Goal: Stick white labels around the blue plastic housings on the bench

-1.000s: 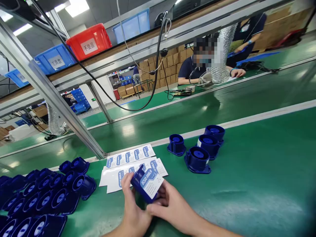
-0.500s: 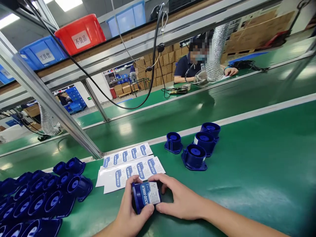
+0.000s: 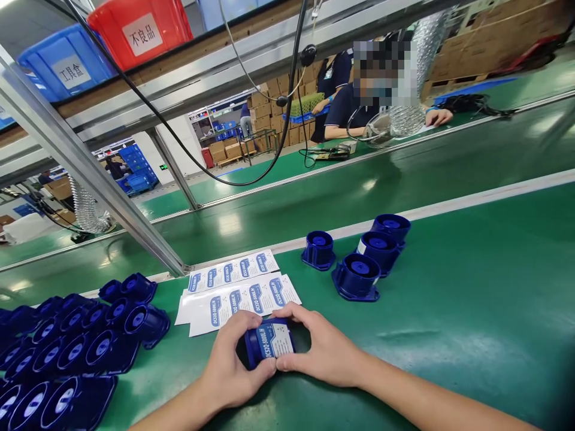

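Observation:
Between my two hands is a dark blue round plastic housing (image 3: 255,346), lying on its side with a blue and white label (image 3: 276,340) on its curved wall. My left hand (image 3: 233,359) grips its left part, thumb at the label's lower edge. My right hand (image 3: 323,350) curls round the right end, thumb near the left thumb and fingers over the top. Just beyond my hands lie printed label sheets (image 3: 204,312), partly overlapping, with rows of the same label.
Several blue housings (image 3: 72,353) stand in rows at the left, and a smaller group (image 3: 358,278) sits right of the sheets. A metal post (image 3: 130,215) rises at the left. A black cable (image 3: 179,134) hangs ahead. Across the line sits a co-worker (image 3: 345,111).
My right thumb has moved left across the label to meet my left thumb. The view has shifted slightly, and another person now shows behind the seated co-worker.

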Action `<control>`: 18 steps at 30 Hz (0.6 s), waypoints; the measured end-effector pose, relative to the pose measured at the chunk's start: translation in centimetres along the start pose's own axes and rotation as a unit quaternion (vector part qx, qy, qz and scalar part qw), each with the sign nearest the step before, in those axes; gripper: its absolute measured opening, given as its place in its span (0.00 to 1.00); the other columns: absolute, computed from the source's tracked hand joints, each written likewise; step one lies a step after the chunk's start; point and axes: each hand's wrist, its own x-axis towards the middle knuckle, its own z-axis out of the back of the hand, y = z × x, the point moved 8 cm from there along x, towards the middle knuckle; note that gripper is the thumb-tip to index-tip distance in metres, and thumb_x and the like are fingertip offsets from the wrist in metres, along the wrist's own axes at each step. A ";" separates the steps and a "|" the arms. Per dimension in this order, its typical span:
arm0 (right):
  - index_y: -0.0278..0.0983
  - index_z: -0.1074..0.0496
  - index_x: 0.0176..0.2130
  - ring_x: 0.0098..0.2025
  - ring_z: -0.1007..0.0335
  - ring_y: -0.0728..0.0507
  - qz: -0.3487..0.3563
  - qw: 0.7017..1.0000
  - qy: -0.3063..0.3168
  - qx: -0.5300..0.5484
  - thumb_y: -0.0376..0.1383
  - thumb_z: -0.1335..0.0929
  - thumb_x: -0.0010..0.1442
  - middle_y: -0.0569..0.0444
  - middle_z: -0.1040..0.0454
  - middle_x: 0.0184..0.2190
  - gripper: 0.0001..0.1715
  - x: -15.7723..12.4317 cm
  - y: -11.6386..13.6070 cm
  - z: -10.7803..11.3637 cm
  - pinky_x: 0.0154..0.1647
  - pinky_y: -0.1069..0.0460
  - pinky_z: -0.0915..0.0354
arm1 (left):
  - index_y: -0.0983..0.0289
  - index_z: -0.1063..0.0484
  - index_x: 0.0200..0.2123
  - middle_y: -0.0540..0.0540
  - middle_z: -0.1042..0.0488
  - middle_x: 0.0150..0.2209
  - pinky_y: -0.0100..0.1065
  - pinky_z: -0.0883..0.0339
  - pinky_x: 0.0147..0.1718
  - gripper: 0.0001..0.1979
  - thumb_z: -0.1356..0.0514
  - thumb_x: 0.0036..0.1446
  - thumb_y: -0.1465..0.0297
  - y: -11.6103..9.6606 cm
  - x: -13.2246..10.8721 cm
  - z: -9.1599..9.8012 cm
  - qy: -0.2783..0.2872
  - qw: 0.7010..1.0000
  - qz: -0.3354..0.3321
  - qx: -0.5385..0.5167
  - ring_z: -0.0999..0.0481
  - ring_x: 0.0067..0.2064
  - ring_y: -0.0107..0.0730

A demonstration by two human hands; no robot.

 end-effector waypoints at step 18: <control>0.39 0.29 0.37 0.51 0.22 0.31 -0.003 0.990 0.023 0.139 0.46 0.17 0.43 0.46 0.18 0.48 0.29 -0.3 0.7 -0.8 0.58 0.38 0.27 | 0.60 0.26 0.42 0.61 0.18 0.48 0.50 0.27 0.52 0.18 0.24 0.50 0.68 -0.6 0.1 0.4 -0.012 0.993 0.063 -0.101 0.18 0.51 0.49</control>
